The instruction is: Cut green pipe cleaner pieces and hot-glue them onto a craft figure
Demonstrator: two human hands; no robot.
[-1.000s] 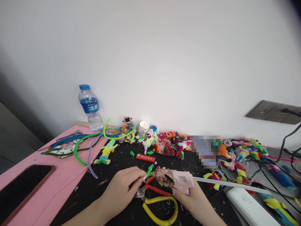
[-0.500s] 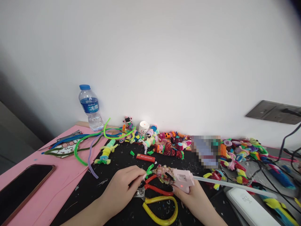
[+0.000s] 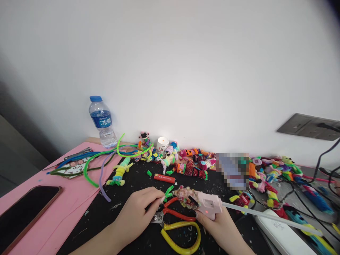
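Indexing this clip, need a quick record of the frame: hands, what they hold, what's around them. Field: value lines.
Left hand: pinching a small bright green fuzzy piece
Right hand: gripping a pale pink plastic glue gun
Gun state: red light on; long translucent glue stick sticking out the back
Nozzle: pointed at the green piece; contact unclear
Between hands: metal cutters with one red and one yellow handle, on a black mat
Near wall: clear plastic bottle with blue cap; white cup
Left edge: black phone on pink surface
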